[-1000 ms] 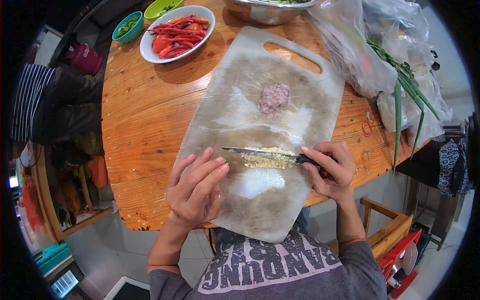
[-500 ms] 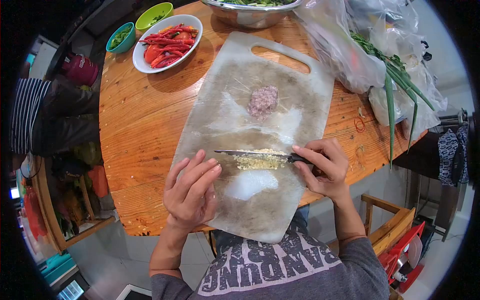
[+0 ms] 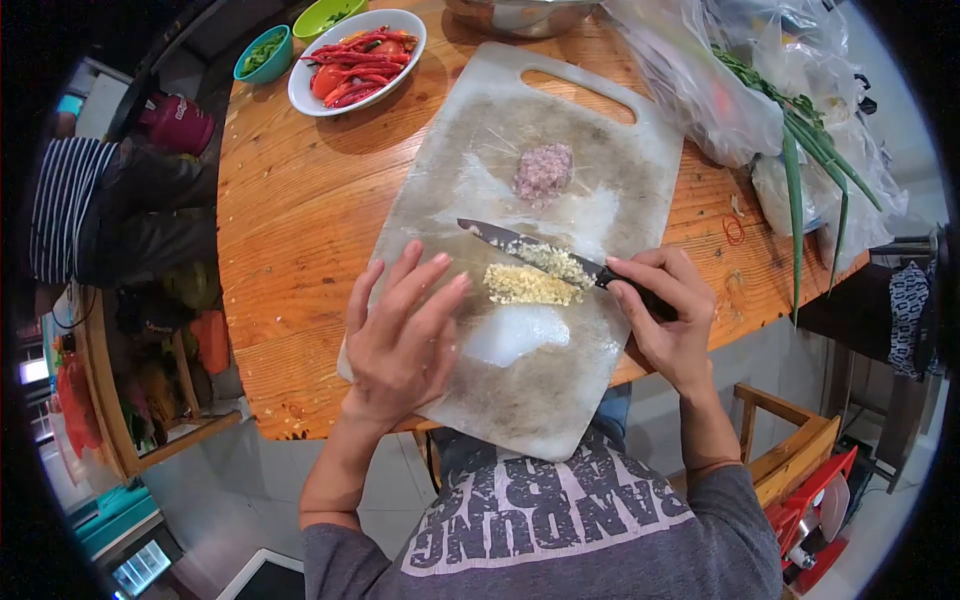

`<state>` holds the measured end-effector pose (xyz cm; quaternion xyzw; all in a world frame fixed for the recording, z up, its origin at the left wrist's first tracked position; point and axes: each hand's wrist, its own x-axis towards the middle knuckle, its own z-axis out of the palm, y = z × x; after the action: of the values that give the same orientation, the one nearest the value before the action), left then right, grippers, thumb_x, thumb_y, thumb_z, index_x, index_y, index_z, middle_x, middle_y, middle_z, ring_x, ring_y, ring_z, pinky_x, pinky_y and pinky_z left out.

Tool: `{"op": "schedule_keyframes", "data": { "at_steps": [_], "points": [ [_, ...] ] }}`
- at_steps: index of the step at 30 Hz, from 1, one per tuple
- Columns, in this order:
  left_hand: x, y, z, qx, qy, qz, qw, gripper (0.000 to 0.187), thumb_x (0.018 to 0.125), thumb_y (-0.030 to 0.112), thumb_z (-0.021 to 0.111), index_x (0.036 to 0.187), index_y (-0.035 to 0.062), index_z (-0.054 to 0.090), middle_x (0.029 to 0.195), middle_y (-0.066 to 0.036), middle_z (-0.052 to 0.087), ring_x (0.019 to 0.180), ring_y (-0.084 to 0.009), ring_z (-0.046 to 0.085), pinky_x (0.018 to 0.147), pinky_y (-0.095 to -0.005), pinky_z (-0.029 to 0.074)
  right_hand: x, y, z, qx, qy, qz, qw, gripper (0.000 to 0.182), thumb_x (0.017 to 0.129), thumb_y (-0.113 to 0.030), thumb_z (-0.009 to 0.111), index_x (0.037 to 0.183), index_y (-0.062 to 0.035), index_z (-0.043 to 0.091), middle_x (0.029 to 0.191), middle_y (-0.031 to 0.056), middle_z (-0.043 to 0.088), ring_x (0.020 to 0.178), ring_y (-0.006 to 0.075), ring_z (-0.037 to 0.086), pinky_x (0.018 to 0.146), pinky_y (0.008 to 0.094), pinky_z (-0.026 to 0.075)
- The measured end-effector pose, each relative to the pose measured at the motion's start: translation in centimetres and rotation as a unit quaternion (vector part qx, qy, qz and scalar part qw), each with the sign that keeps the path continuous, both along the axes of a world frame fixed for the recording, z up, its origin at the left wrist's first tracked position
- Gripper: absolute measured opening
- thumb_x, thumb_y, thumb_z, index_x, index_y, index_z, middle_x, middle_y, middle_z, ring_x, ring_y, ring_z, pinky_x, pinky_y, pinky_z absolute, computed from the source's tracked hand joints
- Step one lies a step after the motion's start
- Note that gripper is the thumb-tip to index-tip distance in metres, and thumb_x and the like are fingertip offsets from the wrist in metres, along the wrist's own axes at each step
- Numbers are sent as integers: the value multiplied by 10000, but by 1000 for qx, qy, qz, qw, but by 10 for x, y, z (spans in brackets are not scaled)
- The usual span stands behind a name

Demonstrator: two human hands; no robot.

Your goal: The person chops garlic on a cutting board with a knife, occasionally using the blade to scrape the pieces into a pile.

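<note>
My right hand (image 3: 665, 305) grips the black handle of a kitchen knife (image 3: 500, 237). Its blade points left and is turned so the flat shows, with minced bits stuck along it. Just below the blade lies a pile of minced garlic (image 3: 525, 285) on the worn white cutting board (image 3: 480, 410). My left hand (image 3: 405, 325) hovers over the board's left edge, fingers spread and holding nothing. Farther up the board sits a mound of minced, pinkish shallot (image 3: 543, 172). A whitish wet patch (image 3: 515, 335) shows below the garlic.
A white bowl (image 3: 405, 80) of red chilies and tomatoes stands at the back left, beside a teal bowl (image 3: 265, 60) and a green bowl (image 3: 325, 12). A metal bowl (image 3: 525, 15) is at the back. Plastic bags (image 3: 735, 130) and green onions (image 3: 815, 150) lie right. Another person stands left.
The knife has lifted from the garlic and tilted, its tip now farther up the board with bits on the blade. My left hand's fingers have spread wider. The whole view has shifted slightly.
</note>
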<state>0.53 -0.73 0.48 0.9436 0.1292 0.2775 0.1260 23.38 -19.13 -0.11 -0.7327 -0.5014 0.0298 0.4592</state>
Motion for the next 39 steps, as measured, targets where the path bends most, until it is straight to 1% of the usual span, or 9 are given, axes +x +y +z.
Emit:
{"op": "schedule_keyframes", "data": {
  "at_steps": [4,7,10,17,21,25,28,32,39],
  "points": [
    [8,-22,14,10,69,-36,997,618,830,222,738,1422,288,577,1597,-140,351,1526,-412,213,1227,-582,141,-7,0,8,-29,36,-3,999,255,794,4,769,1045,-40,773,862,97,673,797,221,624,687,319,491],
    [18,-46,17,-4,160,-32,987,671,845,392,741,1475,332,517,1668,-192,151,1538,-476,-2,1211,-650,41,-13,3,15,-39,73,8,997,248,821,29,733,1058,-33,767,868,104,672,800,227,633,701,323,496],
    [27,-61,6,-28,178,-23,983,750,842,459,724,1527,326,447,1680,-207,77,1540,-462,-50,1200,-666,8,-15,7,19,-38,98,24,994,257,837,48,705,1074,-34,764,872,108,668,796,225,636,708,321,498],
    [32,-76,-4,18,186,4,982,808,848,551,680,1559,295,394,1682,-198,75,1545,-443,-45,1196,-680,0,-16,4,22,-40,117,32,992,235,861,50,670,1072,-12,752,894,121,669,828,224,646,738,308,502],
    [33,-78,-9,9,133,15,991,887,828,575,678,1570,202,366,1676,-143,177,1555,-383,72,1209,-671,42,-19,5,26,-58,131,25,989,222,885,36,645,1082,7,742,936,128,674,883,215,648,783,298,502],
    [37,-80,-14,9,116,11,993,853,829,566,681,1540,182,407,1682,-115,173,1563,-342,62,1221,-651,35,-16,-2,18,-86,145,23,985,223,929,27,599,1111,28,728,967,97,645,924,181,617,839,280,477],
    [42,-82,-20,19,117,18,993,880,795,589,692,1549,245,396,1692,-97,152,1566,-347,35,1202,-685,13,-12,-2,11,-67,142,37,987,220,951,17,583,1123,44,717,973,99,637,946,177,608,867,274,463],
    [40,-83,-19,48,121,17,991,923,792,615,675,1561,201,375,1693,-64,162,1569,-306,50,1209,-672,-12,-14,-4,8,-69,148,47,985,225,977,-8,576,1151,54,703,993,99,631,968,172,608,883,270,460],
    [43,-89,-14,81,126,20,989,996,774,658,642,1570,133,355,1682,-62,201,1567,-282,75,1229,-633,18,-16,-11,8,-73,185,44,979,240,967,10,587,1177,54,694,1018,98,630,967,165,607,866,267,470]
  ]
}}
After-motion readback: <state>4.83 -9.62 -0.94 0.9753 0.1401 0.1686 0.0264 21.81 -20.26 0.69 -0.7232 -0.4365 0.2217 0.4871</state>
